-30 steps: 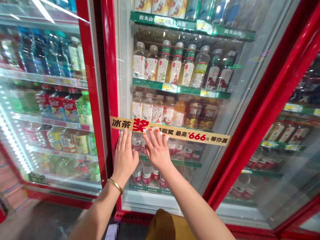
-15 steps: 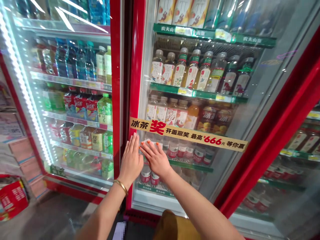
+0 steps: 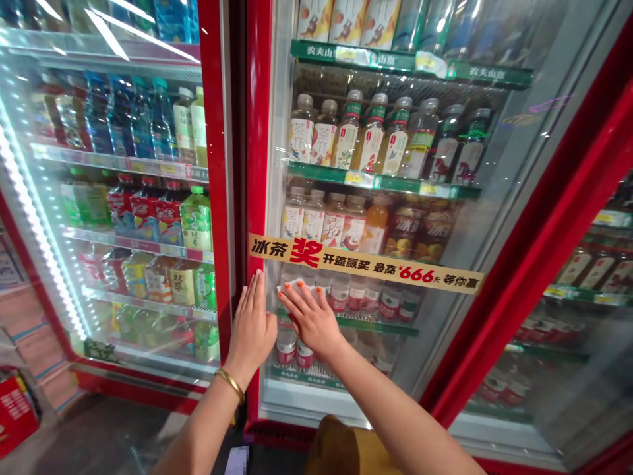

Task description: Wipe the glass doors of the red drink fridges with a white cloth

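Note:
My right hand [image 3: 316, 323] holds a thin white tissue [image 3: 285, 285] against the glass door [image 3: 346, 369] of a drinks fridge, just under a tan sticker strip [image 3: 366, 264]. Its fingers are stretched and slightly spread, and they cover part of the tissue. To the left of it, my left hand [image 3: 253, 323] lies flat on the red door frame [image 3: 257, 165], fingers straight and side by side, holding nothing visible. A gold bangle [image 3: 231, 385] circles the left wrist.
Rows of bottled drinks [image 3: 370, 138] stand on green-edged shelves behind the glass. A second lit fridge [image 3: 143, 165] is at the left, and another door [image 3: 583, 277] at the right. Pink boxes [image 3: 37, 343] and a red carton [image 3: 17, 409] sit at the lower left.
My right hand has slid slightly right relative to the sticker strip, with more of the tissue showing. The left hand stays on the frame. The view has shifted a little to the right.

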A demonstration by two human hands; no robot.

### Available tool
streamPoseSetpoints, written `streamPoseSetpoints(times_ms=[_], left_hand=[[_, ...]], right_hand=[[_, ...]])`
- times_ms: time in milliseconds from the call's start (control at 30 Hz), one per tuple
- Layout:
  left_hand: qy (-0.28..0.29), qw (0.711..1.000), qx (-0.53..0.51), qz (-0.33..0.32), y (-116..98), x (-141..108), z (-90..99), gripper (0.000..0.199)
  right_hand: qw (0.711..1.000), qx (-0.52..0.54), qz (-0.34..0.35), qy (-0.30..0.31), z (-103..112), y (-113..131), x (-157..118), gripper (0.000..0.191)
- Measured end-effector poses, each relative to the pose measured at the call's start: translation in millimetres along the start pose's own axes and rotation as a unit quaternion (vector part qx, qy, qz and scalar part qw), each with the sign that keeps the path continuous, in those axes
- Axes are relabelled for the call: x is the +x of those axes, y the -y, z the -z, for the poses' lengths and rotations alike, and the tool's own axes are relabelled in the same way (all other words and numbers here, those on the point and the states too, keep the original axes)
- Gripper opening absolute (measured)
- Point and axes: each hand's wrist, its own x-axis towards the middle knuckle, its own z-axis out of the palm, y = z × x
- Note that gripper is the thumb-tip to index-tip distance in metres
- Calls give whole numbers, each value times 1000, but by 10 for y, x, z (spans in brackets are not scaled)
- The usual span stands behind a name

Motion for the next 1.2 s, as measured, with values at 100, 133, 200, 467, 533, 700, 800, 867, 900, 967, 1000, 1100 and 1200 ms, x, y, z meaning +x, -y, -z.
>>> streamPoseSetpoints(times_ms=[100, 133, 200, 467, 533, 700, 800, 867, 900, 967, 1000, 1100, 1200], left_hand=[[2, 1000, -1, -16, -106, 57, 27, 98], [2, 1000, -6, -21, -159, 89, 23, 98], [4, 999, -17, -33, -267, 153, -11, 99], [42, 998, 9, -50, -366, 120, -166, 96], [43, 998, 12, -49, -372, 99, -164, 96], [24, 999, 5, -38, -535, 107, -201, 98], [37, 998, 18, -52, -627, 100, -243, 97], [44, 997, 30, -56, -647, 91, -258, 97], [46, 997, 33, -58, -647, 88, -259, 97], [47, 996, 34, -61, -643, 87, -253, 97], [47, 996, 32, -62, -646, 89, -250, 98], [37, 997, 24, -57, -692, 94, -260, 98], [26, 999, 16, -44, -774, 92, -301, 101]], right_hand=[[990, -33, -128, -37, 197, -303, -17, 81], [983, -41, -170, -50, 232, -366, 55, 85], [980, -44, -186, -63, 221, -379, 177, 90], [991, -39, -101, -75, 95, -271, -612, 70], [982, -48, -160, -90, 190, -491, -558, 79], [971, -82, -204, -93, 255, -704, -136, 89], [989, -94, -102, -59, 196, -585, -417, 78], [990, -100, -82, -56, 219, -615, -744, 71], [989, -103, -88, -58, 261, -691, -876, 70], [982, -115, -132, -65, 391, -941, -983, 75], [976, -120, -169, -70, 464, -1085, -947, 78], [951, -122, -272, -85, 607, -1377, -641, 86], [966, -102, -230, -58, 550, -1285, -518, 86]])
